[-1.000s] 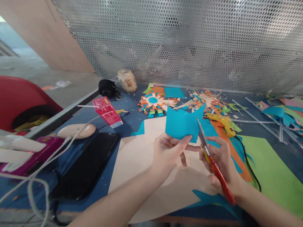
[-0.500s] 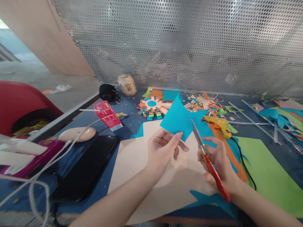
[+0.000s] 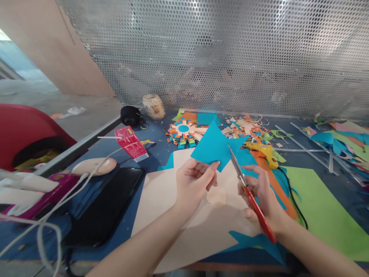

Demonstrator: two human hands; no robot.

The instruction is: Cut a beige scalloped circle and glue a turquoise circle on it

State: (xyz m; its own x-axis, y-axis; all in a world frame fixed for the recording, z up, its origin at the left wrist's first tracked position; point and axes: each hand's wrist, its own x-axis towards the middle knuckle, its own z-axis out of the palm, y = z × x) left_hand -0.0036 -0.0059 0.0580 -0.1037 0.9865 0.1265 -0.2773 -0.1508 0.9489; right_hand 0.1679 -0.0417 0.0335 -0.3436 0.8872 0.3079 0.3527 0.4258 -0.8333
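Note:
My left hand (image 3: 193, 184) pinches the lower corner of a blue paper piece (image 3: 213, 146) and holds it up above a beige sheet (image 3: 173, 207). My right hand (image 3: 261, 192) grips red-handled scissors (image 3: 248, 196), blades pointing up and away beside the blue piece's right edge, tips close to it. A small beige scalloped cut-out (image 3: 216, 197) lies on the beige sheet between both hands.
A layered paper flower (image 3: 184, 132), a yellow glue gun (image 3: 263, 151) with black cord, green (image 3: 325, 211) and orange sheets and several scraps lie ahead. A red juice carton (image 3: 130, 142), black phone (image 3: 106, 206), beige mouse (image 3: 93, 166) and cables lie left. Perforated metal screen (image 3: 230, 54) behind.
The blue paper has been turned in my left hand from a flat, notched-top pose to a tilted diamond with one corner up. Both hands drifted slightly left; scissors stay beside the paper.

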